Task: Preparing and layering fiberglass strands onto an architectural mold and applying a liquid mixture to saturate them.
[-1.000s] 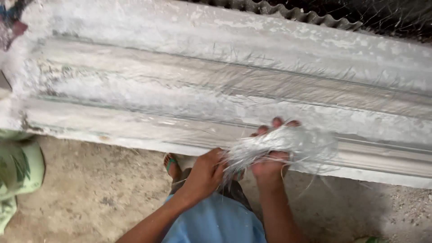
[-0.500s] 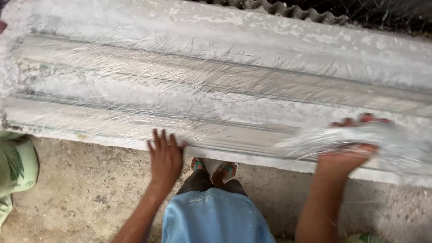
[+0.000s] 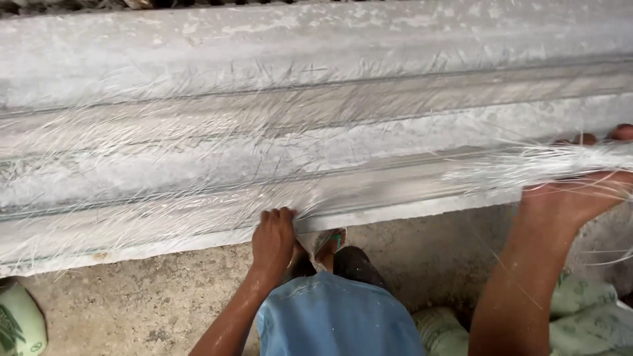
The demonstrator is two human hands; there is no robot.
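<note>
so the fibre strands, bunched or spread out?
Spread: fibre strands fan thinly along the moulding between left hand and right hand.

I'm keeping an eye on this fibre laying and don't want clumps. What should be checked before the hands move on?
1. Left hand pinning the fibre strands at the near edge of the long grey mould: ok, fingers curled on the edge.
2. Right hand gripping the other end of the strands: ok, strands run across its fingers.
3. Strands stretched flat between the hands: ok, spread thin, no clump visible.
4. Coverage at the mould's far side: not ok, few fibres there.
5. Surface wet enough to hold fibres: cannot tell.
6. Feet away from the loose sacks: ok.
</note>
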